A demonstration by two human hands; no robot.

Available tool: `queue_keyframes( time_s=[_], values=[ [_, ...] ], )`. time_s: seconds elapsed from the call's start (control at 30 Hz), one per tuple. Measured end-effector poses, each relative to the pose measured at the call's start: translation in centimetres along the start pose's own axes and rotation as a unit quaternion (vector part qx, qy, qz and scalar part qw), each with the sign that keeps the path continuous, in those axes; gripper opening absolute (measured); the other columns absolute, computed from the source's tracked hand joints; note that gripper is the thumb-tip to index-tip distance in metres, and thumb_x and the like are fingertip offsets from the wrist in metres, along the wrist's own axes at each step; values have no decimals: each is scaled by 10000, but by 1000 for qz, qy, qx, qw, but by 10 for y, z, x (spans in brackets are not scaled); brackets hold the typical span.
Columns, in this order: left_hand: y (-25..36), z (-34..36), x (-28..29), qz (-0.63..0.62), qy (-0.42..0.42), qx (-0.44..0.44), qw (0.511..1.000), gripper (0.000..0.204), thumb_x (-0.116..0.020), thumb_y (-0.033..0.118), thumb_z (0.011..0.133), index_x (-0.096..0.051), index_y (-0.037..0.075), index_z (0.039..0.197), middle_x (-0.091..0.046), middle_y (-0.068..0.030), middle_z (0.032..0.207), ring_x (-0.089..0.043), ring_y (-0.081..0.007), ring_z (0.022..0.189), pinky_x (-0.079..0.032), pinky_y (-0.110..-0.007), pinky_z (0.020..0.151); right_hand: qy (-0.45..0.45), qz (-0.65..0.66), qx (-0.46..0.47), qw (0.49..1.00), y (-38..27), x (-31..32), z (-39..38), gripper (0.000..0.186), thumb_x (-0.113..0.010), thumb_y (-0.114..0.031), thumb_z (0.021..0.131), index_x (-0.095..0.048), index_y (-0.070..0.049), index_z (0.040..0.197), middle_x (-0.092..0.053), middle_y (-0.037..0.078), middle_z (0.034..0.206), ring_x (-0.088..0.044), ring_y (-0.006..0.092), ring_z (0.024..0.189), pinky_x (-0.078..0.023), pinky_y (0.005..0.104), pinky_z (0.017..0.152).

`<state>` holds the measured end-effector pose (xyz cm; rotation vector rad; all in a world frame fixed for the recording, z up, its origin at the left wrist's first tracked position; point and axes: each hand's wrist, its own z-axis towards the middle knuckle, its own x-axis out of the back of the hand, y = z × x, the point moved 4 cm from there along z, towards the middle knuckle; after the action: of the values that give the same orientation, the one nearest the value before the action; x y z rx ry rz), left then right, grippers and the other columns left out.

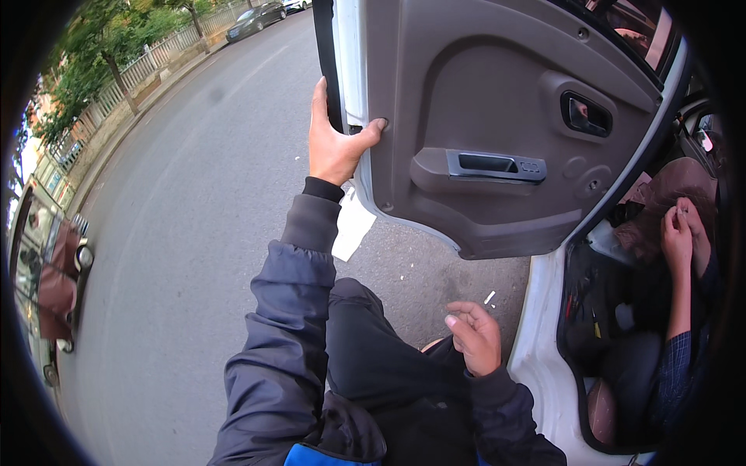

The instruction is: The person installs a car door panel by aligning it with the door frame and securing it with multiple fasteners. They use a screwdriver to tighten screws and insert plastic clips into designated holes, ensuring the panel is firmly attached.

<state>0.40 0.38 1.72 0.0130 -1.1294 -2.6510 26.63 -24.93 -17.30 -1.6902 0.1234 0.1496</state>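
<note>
My left hand (336, 147) is wrapped round the edge of a vehicle door (497, 109), thumb on the inner panel and fingers on the outer side. The door stands swung out; its panel is brown-grey with a white frame. On it are a recessed inner handle (586, 114) and an armrest (443, 167) with a grey switch plate (497, 166). Lower down, my right hand (475, 339) hovers in front of my dark trousers, beside the white door sill (544, 365). Its fingers are loosely bent, apart from the thumb, with nothing seen between them.
Inside the vehicle at right sits another person, whose hands (681, 233) are together. White scraps (489, 297) and a white sheet (354, 225) are on the asphalt (194, 194). A vehicle (47, 272) is at far left; a dark car (256, 21) stands by the fence (155, 58).
</note>
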Motion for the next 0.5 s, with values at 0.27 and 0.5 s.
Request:
queue_keyframes(
  time_s=[0.27,0.5],
  values=[
    [41,-37,36,67,-31,-8,997,1317,-934,405,671,-124,25,1638,-341,-269,1506,-391,-389,1424,-338,-484,1189,-23,-135,-81,987,9,2,17,201,-542,5,936,-630,65,1107,-707,143,987,-715,211,840,-567,324,804],
    [77,-68,54,31,-9,-20,999,1345,-949,348,668,-82,35,1647,-335,-248,1487,-376,-376,1420,-333,-473,1183,-12,36,114,993,-113,-66,-12,309,-549,-15,1015,-544,110,1297,-729,197,1092,-746,245,973,-598,327,858]
  ],
)
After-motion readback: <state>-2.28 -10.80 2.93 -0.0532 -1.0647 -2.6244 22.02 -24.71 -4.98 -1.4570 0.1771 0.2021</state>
